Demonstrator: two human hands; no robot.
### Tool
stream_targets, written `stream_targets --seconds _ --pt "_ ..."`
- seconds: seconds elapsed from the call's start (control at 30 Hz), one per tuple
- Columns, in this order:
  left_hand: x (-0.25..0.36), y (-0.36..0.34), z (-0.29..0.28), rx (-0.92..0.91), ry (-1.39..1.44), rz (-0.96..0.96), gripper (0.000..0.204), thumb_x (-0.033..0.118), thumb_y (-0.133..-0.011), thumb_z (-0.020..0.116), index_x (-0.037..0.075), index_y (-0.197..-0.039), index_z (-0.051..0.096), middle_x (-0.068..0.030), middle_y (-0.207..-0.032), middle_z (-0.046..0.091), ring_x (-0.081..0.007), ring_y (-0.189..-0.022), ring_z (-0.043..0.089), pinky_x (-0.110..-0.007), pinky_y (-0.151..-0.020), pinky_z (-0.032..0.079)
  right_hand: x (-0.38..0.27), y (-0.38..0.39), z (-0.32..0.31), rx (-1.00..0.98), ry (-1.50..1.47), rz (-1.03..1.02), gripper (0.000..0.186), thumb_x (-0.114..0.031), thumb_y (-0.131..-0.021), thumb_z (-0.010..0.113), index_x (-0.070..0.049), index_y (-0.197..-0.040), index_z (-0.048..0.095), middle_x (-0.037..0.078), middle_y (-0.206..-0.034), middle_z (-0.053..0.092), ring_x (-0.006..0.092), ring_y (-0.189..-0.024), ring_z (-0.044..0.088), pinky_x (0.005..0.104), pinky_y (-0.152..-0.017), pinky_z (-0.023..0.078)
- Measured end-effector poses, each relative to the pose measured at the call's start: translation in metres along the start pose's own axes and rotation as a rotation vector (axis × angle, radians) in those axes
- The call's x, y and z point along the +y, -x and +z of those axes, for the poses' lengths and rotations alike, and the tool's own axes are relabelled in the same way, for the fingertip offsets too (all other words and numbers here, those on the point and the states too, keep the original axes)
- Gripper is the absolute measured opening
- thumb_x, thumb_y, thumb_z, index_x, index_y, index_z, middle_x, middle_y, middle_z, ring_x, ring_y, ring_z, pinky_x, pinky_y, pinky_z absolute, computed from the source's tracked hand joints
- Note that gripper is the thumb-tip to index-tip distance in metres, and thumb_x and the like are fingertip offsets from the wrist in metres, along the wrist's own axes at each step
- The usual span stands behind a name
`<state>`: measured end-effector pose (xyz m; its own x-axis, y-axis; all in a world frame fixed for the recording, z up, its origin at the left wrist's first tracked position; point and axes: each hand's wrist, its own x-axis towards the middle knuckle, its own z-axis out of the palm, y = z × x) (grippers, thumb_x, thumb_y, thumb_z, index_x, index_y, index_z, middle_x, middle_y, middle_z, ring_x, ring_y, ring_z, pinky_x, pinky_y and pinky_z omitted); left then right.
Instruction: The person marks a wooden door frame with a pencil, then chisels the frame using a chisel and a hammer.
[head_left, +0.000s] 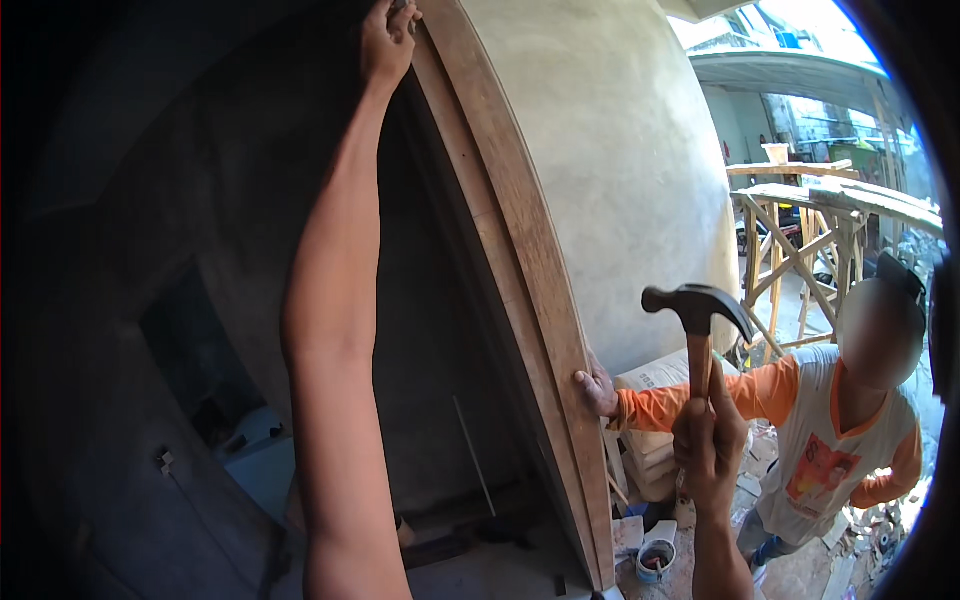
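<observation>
My right hand [712, 432] is wrapped around the wooden handle of a claw hammer [698, 308], held upright with its dark head on top and the claw pointing right. High up, my left arm reaches to the top of a brown wooden door frame [512, 215]. There my left hand [388, 45] is closed beside the wood, its fingers curled at the picture's upper edge. Something small and dark shows between those fingers, too little to name. The hammer is apart from the frame.
A co-worker in an orange-sleeved shirt [815, 465] stands at right, one hand [597, 390] against the frame. Stacked sacks [655, 455], a white bucket [655, 562] and rubble lie below. Wooden trestles [790, 255] stand behind. A dim room opens left of the frame; a plastered wall [620, 150] rises right.
</observation>
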<state>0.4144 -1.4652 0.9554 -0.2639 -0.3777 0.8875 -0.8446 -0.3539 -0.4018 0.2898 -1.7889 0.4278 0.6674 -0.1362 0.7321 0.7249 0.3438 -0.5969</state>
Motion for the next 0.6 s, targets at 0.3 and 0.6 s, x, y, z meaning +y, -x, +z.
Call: stream_targets --seconds 0.3,0.6 --pt "0.028 -0.012 0.059 -0.158 -0.201 0.053 0.014 0.012 -0.103 0.054 0.001 -0.094 0.058 -0.0056 -0.076 0.062 -0.0126 -0.062 0.058 -0.03 -0.056 0.048 0.021 0.006 -0.01 0.002 0.014 0.08 0.05 -0.011 -0.104 0.047 0.006 -0.15 0.038 -0.007 -0.072 0.044 -0.0004 -0.06 0.038 0.0179 -0.051 0.03" --pt "0.012 -0.007 0.048 -0.215 -0.187 -0.038 0.014 0.012 -0.102 0.057 0.005 -0.089 0.056 -0.0033 -0.073 0.061 -0.0117 -0.059 0.057 -0.029 -0.054 0.047 0.025 0.012 -0.011 -0.037 -0.033 0.091 0.051 -0.011 -0.103 0.048 0.005 -0.151 0.037 -0.009 -0.069 0.042 -0.0003 -0.057 0.037 0.0179 -0.05 0.029"
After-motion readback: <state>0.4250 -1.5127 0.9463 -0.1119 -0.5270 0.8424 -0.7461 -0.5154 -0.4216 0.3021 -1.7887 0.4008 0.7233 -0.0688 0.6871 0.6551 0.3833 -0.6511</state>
